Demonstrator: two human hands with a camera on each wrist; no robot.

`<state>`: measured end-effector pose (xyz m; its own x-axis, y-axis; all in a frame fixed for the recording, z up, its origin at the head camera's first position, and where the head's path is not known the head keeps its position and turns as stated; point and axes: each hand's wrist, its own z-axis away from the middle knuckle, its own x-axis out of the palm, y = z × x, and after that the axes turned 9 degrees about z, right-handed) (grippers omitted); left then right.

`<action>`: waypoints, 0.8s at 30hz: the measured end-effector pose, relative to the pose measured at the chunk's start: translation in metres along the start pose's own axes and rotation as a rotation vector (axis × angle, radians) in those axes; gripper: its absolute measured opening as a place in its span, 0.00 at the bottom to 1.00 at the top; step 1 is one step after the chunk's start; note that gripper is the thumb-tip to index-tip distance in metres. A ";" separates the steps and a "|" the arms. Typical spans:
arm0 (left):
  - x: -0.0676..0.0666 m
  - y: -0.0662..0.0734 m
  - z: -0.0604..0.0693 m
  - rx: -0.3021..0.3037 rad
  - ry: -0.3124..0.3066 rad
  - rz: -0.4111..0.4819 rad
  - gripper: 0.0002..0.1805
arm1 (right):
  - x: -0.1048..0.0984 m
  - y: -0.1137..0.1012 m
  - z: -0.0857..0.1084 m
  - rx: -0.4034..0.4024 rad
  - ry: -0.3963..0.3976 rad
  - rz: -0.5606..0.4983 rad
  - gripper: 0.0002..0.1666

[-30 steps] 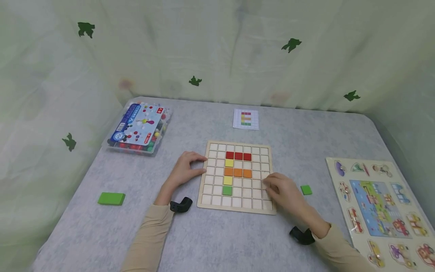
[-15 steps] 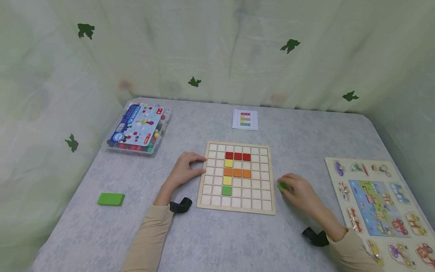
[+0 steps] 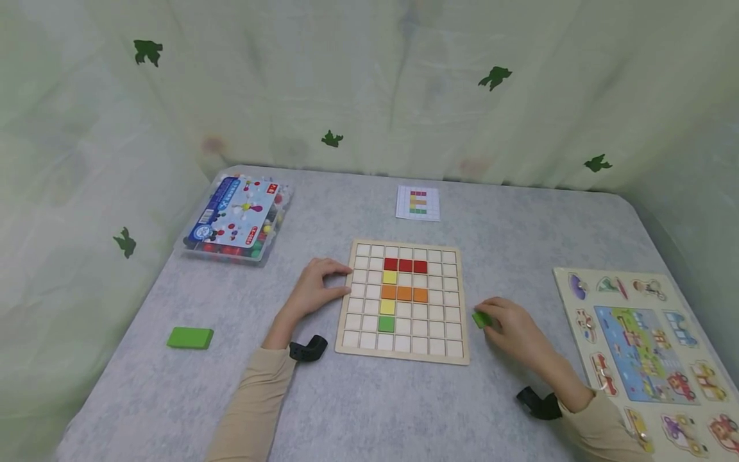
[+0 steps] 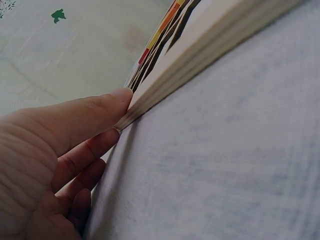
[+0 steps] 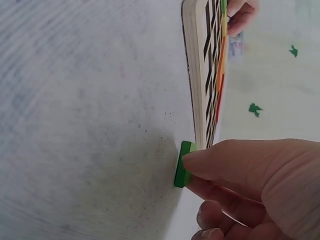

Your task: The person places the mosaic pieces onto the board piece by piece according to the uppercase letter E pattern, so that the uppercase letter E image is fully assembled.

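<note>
A square wooden grid board (image 3: 436, 331) lies in the middle of the table, with red, yellow, orange and green tiles in some of its cells. My left hand (image 3: 314, 287) rests at its left edge; the thumb and index finger touch the rim apart from each other, as the left wrist view (image 4: 75, 125) also shows. Off the board's right side, my right hand (image 3: 510, 327) pinches a small green square tile (image 3: 480, 319) between thumb and index finger. In the right wrist view the green tile (image 5: 183, 164) is tilted, close to the tabletop.
A card with a coloured grid pattern (image 3: 417, 203) lies behind the board. At the back left sits a clear box of coloured balls (image 3: 239, 215). A green block (image 3: 190, 338) lies at left, and a picture puzzle board (image 3: 646, 346) at right.
My right hand has moved right, away from the board's edge, and picked the green tile up off the table, bringing it slightly leftward. My left hand stays at the board.
</note>
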<state>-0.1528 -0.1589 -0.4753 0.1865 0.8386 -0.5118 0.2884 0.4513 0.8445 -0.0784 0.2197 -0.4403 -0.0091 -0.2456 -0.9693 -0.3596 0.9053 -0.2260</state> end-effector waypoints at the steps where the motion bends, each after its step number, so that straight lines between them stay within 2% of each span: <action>1: 0.000 0.000 0.000 0.000 0.000 0.001 0.19 | 0.000 0.000 0.000 0.002 -0.003 0.008 0.20; 13: -0.001 0.002 0.000 0.010 0.006 0.003 0.19 | 0.000 0.000 -0.003 0.020 0.001 0.047 0.15; 24: 0.001 0.001 0.002 0.028 0.013 -0.018 0.19 | 0.003 -0.020 -0.011 -0.052 0.026 -0.005 0.18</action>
<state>-0.1510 -0.1584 -0.4756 0.1686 0.8345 -0.5246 0.3179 0.4578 0.8303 -0.0810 0.1971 -0.4372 -0.0314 -0.2601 -0.9651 -0.4081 0.8847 -0.2252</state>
